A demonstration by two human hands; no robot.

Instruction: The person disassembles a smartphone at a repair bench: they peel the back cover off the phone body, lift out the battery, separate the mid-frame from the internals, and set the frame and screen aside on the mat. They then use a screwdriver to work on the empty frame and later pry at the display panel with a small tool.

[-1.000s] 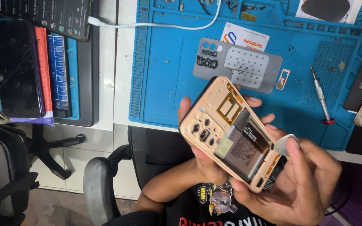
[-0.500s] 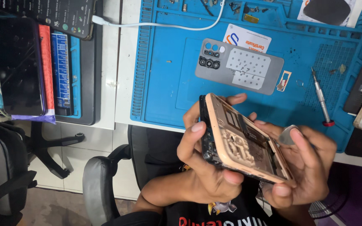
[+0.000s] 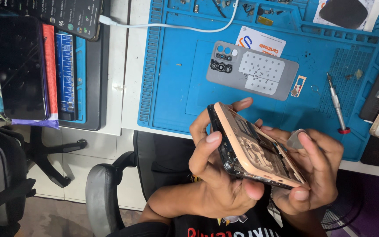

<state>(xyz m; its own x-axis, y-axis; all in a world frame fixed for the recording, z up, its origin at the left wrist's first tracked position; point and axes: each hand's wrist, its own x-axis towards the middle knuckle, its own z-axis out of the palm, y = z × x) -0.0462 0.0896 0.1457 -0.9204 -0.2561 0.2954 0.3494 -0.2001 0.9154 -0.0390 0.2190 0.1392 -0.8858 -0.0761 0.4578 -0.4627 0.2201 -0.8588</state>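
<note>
Both hands hold an opened phone frame [image 3: 257, 147], peach-coloured with a dark edge, tilted on its side in the air just off the near edge of the blue work mat [image 3: 176, 87]. The left hand [image 3: 218, 175] has its grip wrapped around the frame's left end, thumb pressed on the dark edge and a fingertip curling over the far corner. The right hand [image 3: 312, 171] closes its grip on the frame's right end from beneath, thumb at the near corner; a small grey pick [image 3: 294, 139] sits between its fingers, touching the frame's far side. On the mat beyond lies a grey back cover [image 3: 253, 70], with a red-tipped screwdriver [image 3: 337, 105] to the right. Far left on the desk [image 3: 126, 66] lies a dark phone [image 3: 20, 68].
</note>
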